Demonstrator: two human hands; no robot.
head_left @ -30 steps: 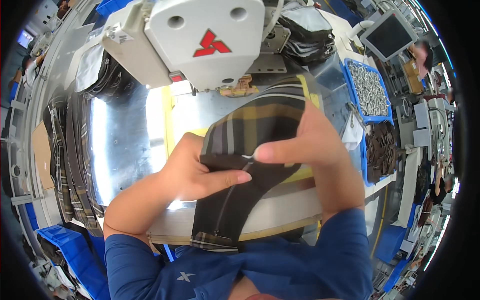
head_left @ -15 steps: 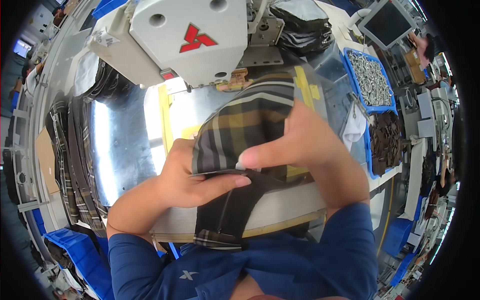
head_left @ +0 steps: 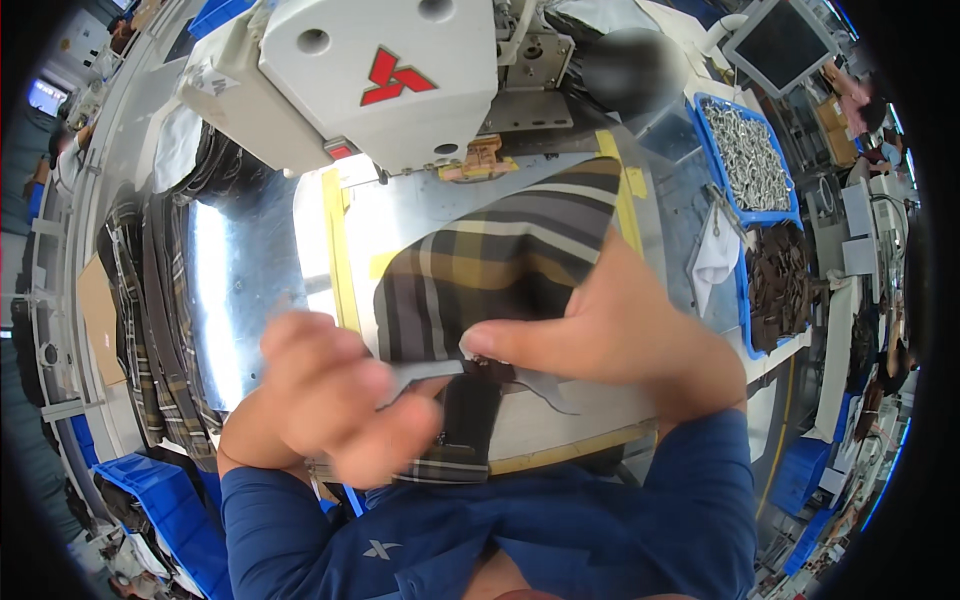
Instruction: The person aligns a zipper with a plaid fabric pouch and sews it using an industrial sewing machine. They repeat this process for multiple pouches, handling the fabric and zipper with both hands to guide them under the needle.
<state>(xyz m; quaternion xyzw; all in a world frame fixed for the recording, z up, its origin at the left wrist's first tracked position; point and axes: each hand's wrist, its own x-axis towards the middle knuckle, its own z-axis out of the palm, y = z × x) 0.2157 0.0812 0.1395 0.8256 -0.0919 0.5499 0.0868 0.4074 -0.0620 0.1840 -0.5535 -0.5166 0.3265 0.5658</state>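
Observation:
A plaid fabric piece [head_left: 470, 250] in grey, mustard, black and white lies bunched on the machine bed in front of me. My right hand [head_left: 570, 330] grips its near edge, the thumb pressed on top next to a small dark brown piece [head_left: 487, 368] whose details are hard to make out. Close to the left part of that edge is my left hand [head_left: 340, 390], smeared by motion with its fingers seemingly bent; whether it holds anything cannot be seen. Below the edge hangs a black part with a plaid end [head_left: 445, 468], over the table's front edge.
A white sewing machine head [head_left: 385, 80] stands just beyond the fabric, with yellow tape [head_left: 338, 250] on its bed. Right are blue bins of metal hardware [head_left: 742, 155] and brown pieces [head_left: 778, 285], plus a white cloth [head_left: 714, 255]. Plaid strips [head_left: 150, 320] lie left; a monitor [head_left: 780, 45] stands back right.
My left hand has come off the fabric edge and moved left and toward me. The plaid fabric lies more spread out, and a dark brown piece now shows by my right thumb.

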